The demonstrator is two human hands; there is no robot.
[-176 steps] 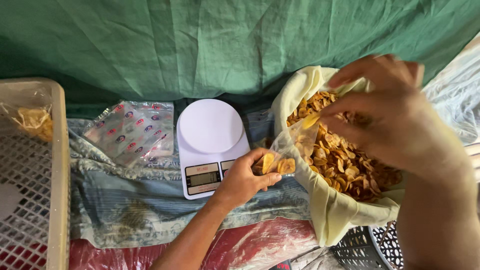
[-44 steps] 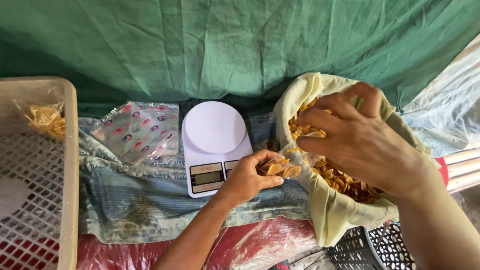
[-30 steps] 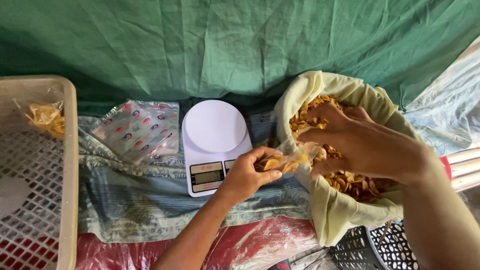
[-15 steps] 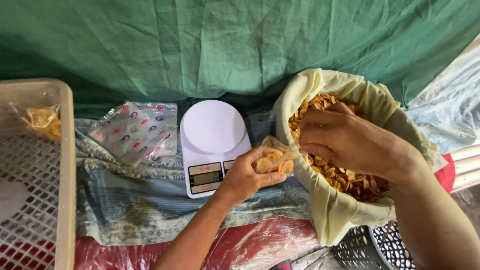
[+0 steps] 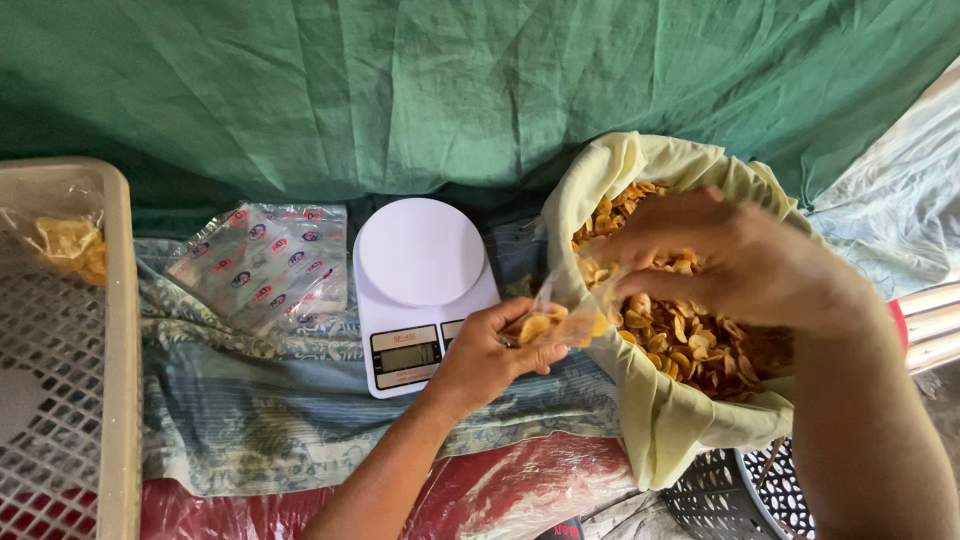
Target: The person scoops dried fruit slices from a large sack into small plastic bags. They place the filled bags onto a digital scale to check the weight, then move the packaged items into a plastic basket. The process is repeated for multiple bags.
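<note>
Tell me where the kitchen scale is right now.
In the head view the white kitchen scale sits centre, empty, on the patterned cloth, between the stack of printed pouches and the sack of chips, beside the left hand.

Clear pouch (image 5: 560,322), part-filled, golden chips (image 5: 690,335)

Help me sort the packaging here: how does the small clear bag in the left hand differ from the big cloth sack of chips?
The small clear bag is see-through plastic, gripped by the left hand; the cloth sack is opaque pale yellow and stands on its own. The bag holds few chips; the sack holds a large heap, where the right hand reaches. Both hold the same golden chips.
</note>
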